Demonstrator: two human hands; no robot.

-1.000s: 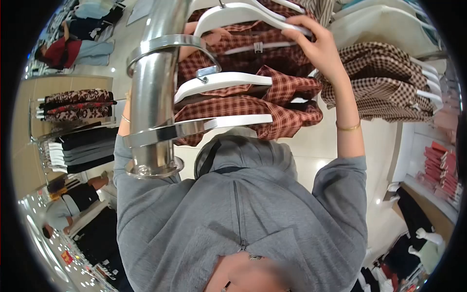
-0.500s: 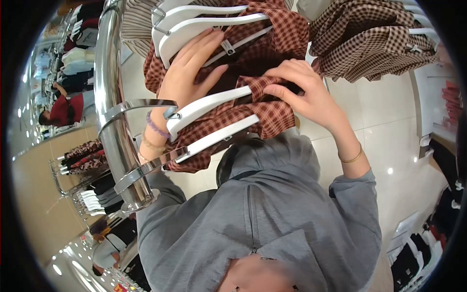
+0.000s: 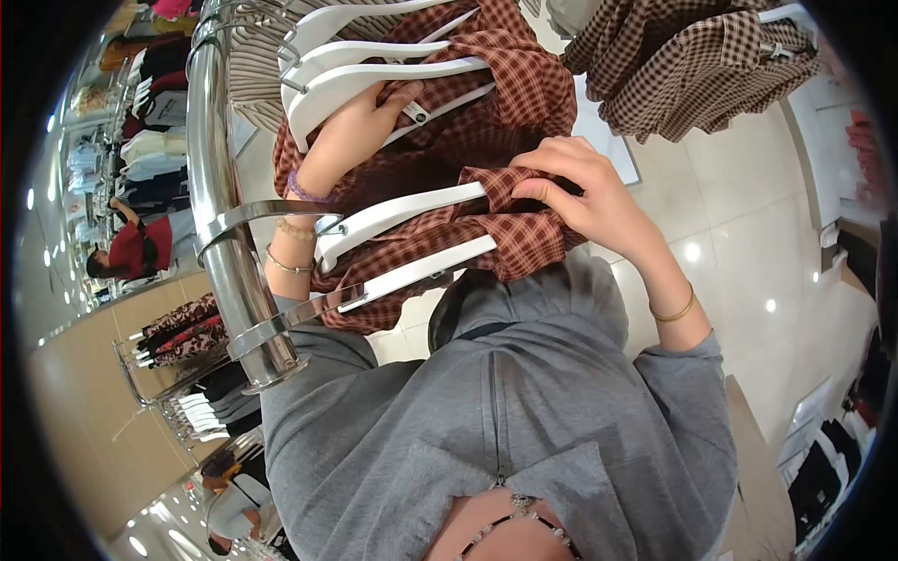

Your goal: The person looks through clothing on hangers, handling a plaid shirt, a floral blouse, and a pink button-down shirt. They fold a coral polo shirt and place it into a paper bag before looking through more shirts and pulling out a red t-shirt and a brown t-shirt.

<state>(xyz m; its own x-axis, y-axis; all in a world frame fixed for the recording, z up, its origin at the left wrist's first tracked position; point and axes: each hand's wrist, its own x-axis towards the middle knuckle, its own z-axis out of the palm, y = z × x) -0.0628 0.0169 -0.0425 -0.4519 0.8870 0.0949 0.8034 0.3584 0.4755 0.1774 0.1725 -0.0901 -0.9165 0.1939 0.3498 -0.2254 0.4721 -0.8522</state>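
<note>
My right hand [image 3: 585,192] is closed on the shoulder of a red-brown plaid shirt [image 3: 528,248], thumb below and fingers above the cloth. The shirt hangs on a white hanger [image 3: 402,220], with another white hanger [image 3: 421,271] nearer my body. My left hand [image 3: 354,136] reaches into the gap between the garments, against the front white hanger [image 3: 383,79] of the farther group. Its thumb lies beside a small tag [image 3: 415,112] in the collar of a matching plaid shirt [image 3: 528,75]. The other left fingers are mostly hidden behind that hanger.
A thick chrome rail [image 3: 224,187] with flat metal arms runs along my left. Brown checked shirts [image 3: 702,79] hang at the upper right, striped garments [image 3: 262,75] behind the rail. A person in red [image 3: 140,248] stands far left. Glossy tiled floor [image 3: 730,196] shows to my right.
My left hand has slid from lying over the front hanger to having its fingers behind it. That farther hanger group now shows more hangers. My right hand keeps its hold on the shirt.
</note>
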